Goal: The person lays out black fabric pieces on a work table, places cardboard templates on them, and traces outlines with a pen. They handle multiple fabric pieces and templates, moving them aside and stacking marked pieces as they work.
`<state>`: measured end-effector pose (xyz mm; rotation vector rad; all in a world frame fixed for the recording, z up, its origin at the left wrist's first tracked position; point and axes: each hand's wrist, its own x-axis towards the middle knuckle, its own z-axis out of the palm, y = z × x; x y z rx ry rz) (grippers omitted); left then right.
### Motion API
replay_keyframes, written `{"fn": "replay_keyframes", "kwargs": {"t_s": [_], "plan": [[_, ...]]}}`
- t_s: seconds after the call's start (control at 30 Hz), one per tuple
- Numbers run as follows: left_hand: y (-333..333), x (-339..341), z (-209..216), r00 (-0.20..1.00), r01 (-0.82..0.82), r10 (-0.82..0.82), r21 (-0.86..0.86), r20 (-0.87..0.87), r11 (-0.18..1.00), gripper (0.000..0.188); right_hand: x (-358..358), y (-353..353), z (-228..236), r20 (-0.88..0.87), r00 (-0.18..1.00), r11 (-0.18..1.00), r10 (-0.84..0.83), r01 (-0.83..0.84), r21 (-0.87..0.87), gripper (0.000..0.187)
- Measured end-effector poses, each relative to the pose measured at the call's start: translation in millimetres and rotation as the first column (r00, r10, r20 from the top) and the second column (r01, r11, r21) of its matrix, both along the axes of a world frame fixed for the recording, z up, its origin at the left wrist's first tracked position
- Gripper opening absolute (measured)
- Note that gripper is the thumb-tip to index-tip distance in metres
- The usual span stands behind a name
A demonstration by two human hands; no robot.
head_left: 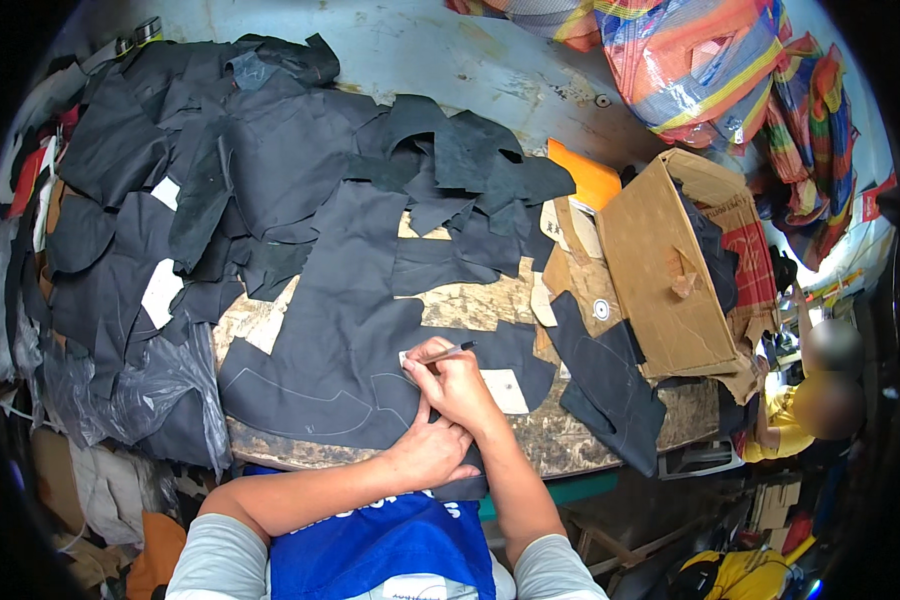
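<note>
A large black leather piece (340,340) lies flat on a worn wooden worktable (570,440), with pale traced outlines on its near part. My right hand (455,380) holds a slim pen (450,351) with its tip pointing right, over a white paper pattern (500,390) that lies on the leather. My left hand (432,450) presses down on the leather's near edge, just below my right hand. My forearms cross in front of my blue apron (380,550).
Several black leather cut pieces (220,170) are heaped at the back and left. A dark cut piece (610,385) hangs over the table's right edge. An open cardboard box (670,270) stands at right. Striped woven bags (700,60) lie behind it. A person in yellow (800,420) sits at far right.
</note>
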<state>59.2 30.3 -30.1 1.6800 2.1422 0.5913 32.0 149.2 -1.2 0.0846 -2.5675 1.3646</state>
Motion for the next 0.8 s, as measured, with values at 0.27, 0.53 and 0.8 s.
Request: {"fn": "replay_keyframes", "kwargs": {"t_s": [0.27, 0.53, 0.8], "plan": [[3, -6, -6, 0.997, -0.038, 0.031, 0.113, 0.064, 0.993, 0.069, -15, -14, 1, -0.02, 0.985, 0.986, -0.169, 0.169, -0.019, 0.009], [3, -9, 10, 0.997, -0.002, 0.0, -0.026, -0.072, 1.0, 0.074, -10, 4, -10, 0.057, 0.9, 0.899, -0.431, 0.434, -0.055, 0.013], [6, -12, 17, 0.997, 0.01, -0.015, -0.067, -0.075, 0.998, 0.08, 7, 19, 2, -0.08, 0.958, 0.95, -0.275, 0.283, 0.131, 0.011]]}}
